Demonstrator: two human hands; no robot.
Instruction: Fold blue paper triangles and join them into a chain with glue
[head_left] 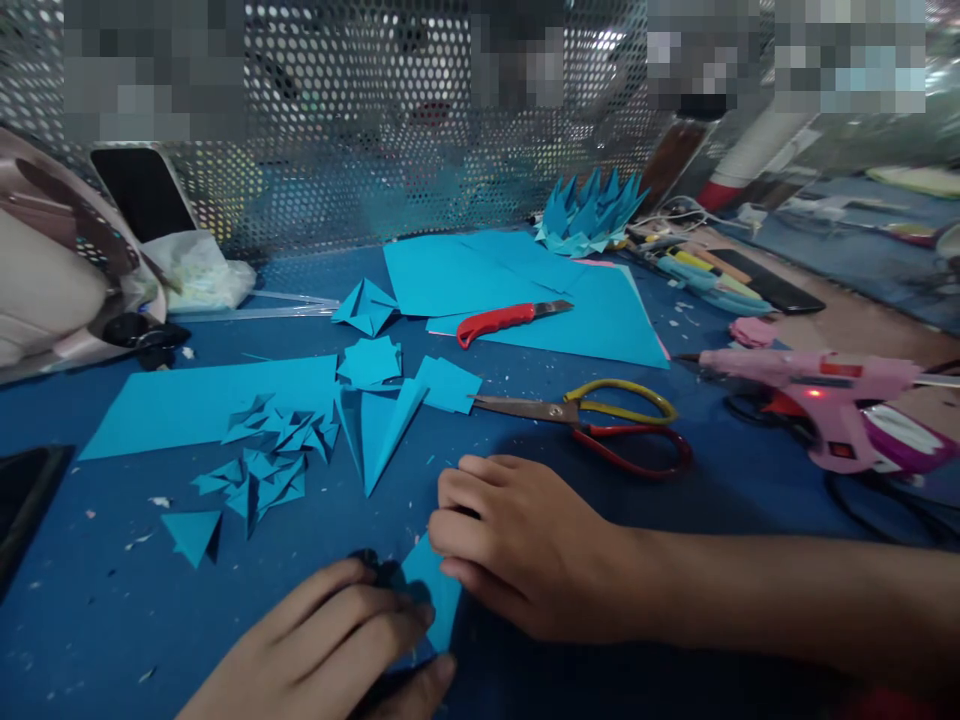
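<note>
The single view came from a camera worn on the person's head, facing forward and tilted down across the blue table (75,600). It sat close above the near edge, so the left hand (330,640) was cut by the bottom of the frame and the right hand (510,550) loomed just beyond. The perforated screen (360,130) backed the view; the blurred right edge seemed possibly stretched by the lens
</note>
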